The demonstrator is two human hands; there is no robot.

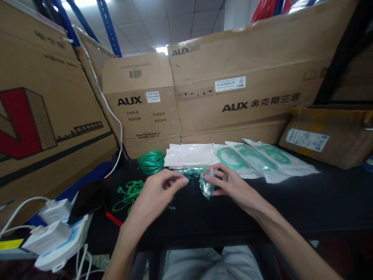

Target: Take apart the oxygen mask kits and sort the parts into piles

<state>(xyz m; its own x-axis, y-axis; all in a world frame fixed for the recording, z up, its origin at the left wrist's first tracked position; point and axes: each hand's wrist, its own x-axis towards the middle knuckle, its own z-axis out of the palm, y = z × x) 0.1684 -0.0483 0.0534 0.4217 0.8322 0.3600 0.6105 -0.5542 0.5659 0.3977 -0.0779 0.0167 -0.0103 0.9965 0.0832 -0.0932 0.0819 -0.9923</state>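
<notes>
In the head view my right hand (224, 181) grips a small clear plastic bag (206, 186) between thumb and fingers, just above the black table. My left hand (160, 190) is beside it, with thumb and fingers curled together; whatever they hold, if anything, is too small to make out. Below its fingertips lie a few tiny metal pieces (171, 206). Behind the hands, more shiny clear packaging (190, 172) lies against a stack of white paper pouches (189, 154). Left of that sit a coil of green tubing (150, 162) and a tangle of green cord (131, 193).
Several white pouches with green coils (233, 158) lie at back right, near a brown carton (326, 136). Large cardboard panels (233, 85) wall the table. At left are a power strip with chargers (60, 241), a dark phone-like device (87, 200) and a red object (113, 219).
</notes>
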